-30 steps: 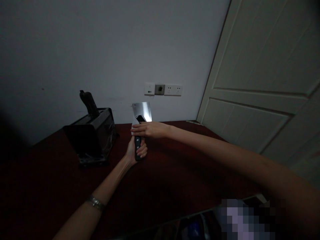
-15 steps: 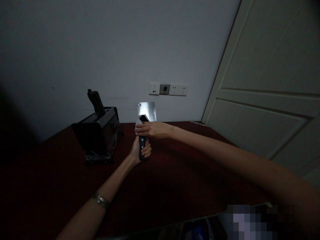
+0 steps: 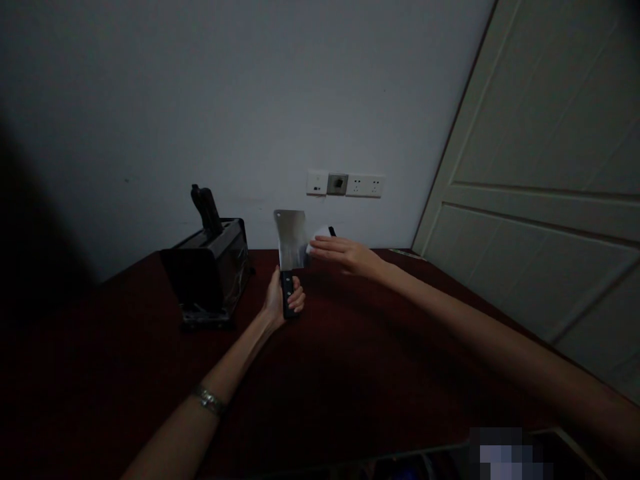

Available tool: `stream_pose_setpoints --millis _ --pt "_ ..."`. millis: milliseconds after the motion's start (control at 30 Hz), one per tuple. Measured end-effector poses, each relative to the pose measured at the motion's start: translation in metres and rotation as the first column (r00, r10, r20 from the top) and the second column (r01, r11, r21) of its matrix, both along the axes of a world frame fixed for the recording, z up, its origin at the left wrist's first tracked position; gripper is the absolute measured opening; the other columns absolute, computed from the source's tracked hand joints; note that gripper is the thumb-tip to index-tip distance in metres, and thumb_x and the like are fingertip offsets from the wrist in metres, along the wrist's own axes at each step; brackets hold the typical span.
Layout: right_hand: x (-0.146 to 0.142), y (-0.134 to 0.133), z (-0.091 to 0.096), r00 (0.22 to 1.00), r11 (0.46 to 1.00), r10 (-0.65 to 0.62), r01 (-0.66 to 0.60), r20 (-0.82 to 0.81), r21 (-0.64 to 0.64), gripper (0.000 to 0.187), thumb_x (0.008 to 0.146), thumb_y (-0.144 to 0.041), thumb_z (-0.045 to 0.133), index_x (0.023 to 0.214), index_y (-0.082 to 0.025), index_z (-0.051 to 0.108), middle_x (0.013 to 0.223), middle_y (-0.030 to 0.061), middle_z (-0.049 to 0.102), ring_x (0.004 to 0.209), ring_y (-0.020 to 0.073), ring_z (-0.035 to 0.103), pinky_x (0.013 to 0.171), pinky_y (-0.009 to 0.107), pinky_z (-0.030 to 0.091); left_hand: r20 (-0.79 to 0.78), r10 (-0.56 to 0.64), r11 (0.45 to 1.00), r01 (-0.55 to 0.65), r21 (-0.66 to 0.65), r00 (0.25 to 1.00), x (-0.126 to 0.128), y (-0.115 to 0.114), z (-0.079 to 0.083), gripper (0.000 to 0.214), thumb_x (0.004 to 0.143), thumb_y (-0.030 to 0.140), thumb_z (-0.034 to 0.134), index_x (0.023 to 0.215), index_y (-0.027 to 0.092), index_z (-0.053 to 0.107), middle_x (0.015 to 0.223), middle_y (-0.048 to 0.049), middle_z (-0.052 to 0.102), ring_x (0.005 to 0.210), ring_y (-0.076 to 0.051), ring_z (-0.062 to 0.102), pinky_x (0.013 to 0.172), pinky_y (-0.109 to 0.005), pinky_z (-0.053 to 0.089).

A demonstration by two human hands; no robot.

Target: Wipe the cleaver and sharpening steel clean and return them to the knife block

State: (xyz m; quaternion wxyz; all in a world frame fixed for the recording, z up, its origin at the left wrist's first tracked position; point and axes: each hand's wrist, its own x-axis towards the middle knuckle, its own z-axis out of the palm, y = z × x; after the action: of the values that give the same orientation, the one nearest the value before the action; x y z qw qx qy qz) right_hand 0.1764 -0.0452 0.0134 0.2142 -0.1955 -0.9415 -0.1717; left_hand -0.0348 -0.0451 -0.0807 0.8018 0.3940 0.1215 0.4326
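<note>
Head view: poor light, dark red table (image 3: 350,340), one cleaver (image 3: 291,237) held up above it, straight in front of me, blade end uppermost and flat face my way. Left hand (image 3: 275,300) closed firmly round the black grip. Right hand (image 3: 353,255) holds one white piece (image 3: 321,234) with a dark bit showing beyond it, fingers laid out nearly straight, thumb hidden; it sits at the blade's right side — touching or just apart, I cannot tell. Too dim to say what the piece is. Step in hand, by my reckoning: a pass of the white piece against the blade. Next move calls for a steady left grip and right fingertips clear of that side, which I take for the sharp one. Count: two hands, both mine; one cleaver; one white piece; one bracelet (image 3: 209,401) on my left forearm; one block (image 3: 233,267) on the table to the left, with at least one black handle (image 3: 207,210) standing out of it — possibly two, overlapped; three wall plates (image 3: 365,186) in a row, grey between two white; one door (image 3: 530,220) at right.
</note>
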Motion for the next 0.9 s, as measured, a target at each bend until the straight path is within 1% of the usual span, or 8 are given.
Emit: stream_pose_setpoints --millis 100,233,300,400,500,600,700,900 --pt "0.000 -0.001 0.000 0.935 0.999 -0.047 0.043 -0.353 -0.017 0.065 0.073 0.004 0.038 0.132 -0.022 0.042 0.138 0.0048 0.042 0.127 0.0157 0.037 0.105 0.040 0.033 -0.069 0.095 0.995 -0.094 0.027 0.993 0.000 -0.001 -0.001 0.062 0.086 0.060 0.014 0.061 0.015 0.050 0.034 0.0039 0.031 0.028 -0.009 0.027 0.030 -0.019 0.028" --pt "-0.007 0.005 -0.007 0.689 0.987 -0.160 0.099 -0.707 -0.127 0.055 0.075 -0.004 0.044 0.127 -0.024 0.050 0.128 0.0039 0.054 0.117 0.0182 0.049 0.101 0.041 0.037 -0.121 0.191 0.977 -0.177 0.117 0.974 0.003 -0.002 -0.004 0.048 0.086 0.052 0.025 0.070 0.015 0.051 0.039 0.0040 0.035 0.031 -0.009 0.031 0.032 -0.019 0.028" --pt "-0.011 0.008 -0.011 0.541 0.974 -0.221 0.087 -0.812 -0.208 0.047 0.077 -0.012 0.048 0.123 -0.020 0.053 0.124 0.0071 0.057 0.112 0.0199 0.053 0.098 0.041 0.039 -0.143 0.210 0.971 -0.189 0.146 0.967 0.003 -0.002 -0.004 0.042 0.085 0.048 0.028 0.072 0.015 0.049 0.044 0.0033 0.040 0.032 -0.009 0.033 0.032 -0.019 0.028" --pt "-0.018 0.013 -0.018 0.326 0.949 -0.297 -0.002 -0.898 -0.315 0.044 0.078 -0.022 0.052 0.121 -0.015 0.056 0.121 0.0107 0.058 0.109 0.0216 0.055 0.096 0.041 0.040 -0.170 0.206 0.970 -0.178 0.168 0.964 0.003 -0.003 -0.003 0.036 0.085 0.046 0.031 0.072 0.017 0.046 0.052 0.0028 0.043 0.035 -0.008 0.036 0.033 -0.019 0.028" --pt "-0.025 0.015 -0.025 0.176 0.917 -0.368 -0.094 -0.913 -0.388 0.044 0.073 -0.027 0.056 0.115 -0.013 0.060 0.115 0.0114 0.062 0.104 0.0221 0.057 0.093 0.040 0.042 -0.192 0.186 0.972 -0.151 0.182 0.964 0.003 -0.004 -0.003 0.035 0.084 0.047 0.032 0.072 0.017 0.045 0.054 0.0033 0.041 0.037 -0.008 0.037 0.034 -0.018 0.028" --pt "-0.030 0.016 -0.031 0.088 0.887 -0.425 -0.162 -0.901 -0.434 0.044 0.069 -0.026 0.058 0.110 -0.013 0.063 0.108 0.0104 0.066 0.097 0.0213 0.060 0.089 0.038 0.045 -0.200 0.172 0.975 -0.137 0.178 0.965 0.004 -0.003 -0.006 0.034 0.084 0.047 0.033 0.074 0.016 0.046 0.054 0.0036 0.040 0.038 -0.008 0.038 0.035 -0.018 0.028" --pt "-0.035 0.015 -0.037 0.034 0.874 -0.445 -0.204 -0.895 -0.442 0.045 0.067 -0.028 0.058 0.108 -0.011 0.064 0.107 0.0108 0.066 0.096 0.0214 0.060 0.090 0.037 0.044 -0.193 0.199 0.969 -0.164 0.184 0.961 0.006 0.001 -0.012 0.033 0.083 0.048 0.041 0.077 0.016 0.047 0.055 0.0042 0.040 0.038 -0.007 0.038 0.035 -0.018 0.027" --pt "-0.043 0.013 -0.044 0.016 0.850 -0.487 -0.220 -0.873 -0.479 0.045 0.067 -0.031 0.059 0.107 -0.012 0.064 0.107 0.0109 0.066 0.097 0.0226 0.060 0.088 0.038 0.044 -0.202 0.318 0.927 -0.260 0.269 0.926 0.009 0.005 -0.016 0.036 0.074 0.050 0.056 0.078 0.015 0.048 0.058 0.0047 0.043 0.040 -0.006 0.041 0.036 -0.017 0.029"
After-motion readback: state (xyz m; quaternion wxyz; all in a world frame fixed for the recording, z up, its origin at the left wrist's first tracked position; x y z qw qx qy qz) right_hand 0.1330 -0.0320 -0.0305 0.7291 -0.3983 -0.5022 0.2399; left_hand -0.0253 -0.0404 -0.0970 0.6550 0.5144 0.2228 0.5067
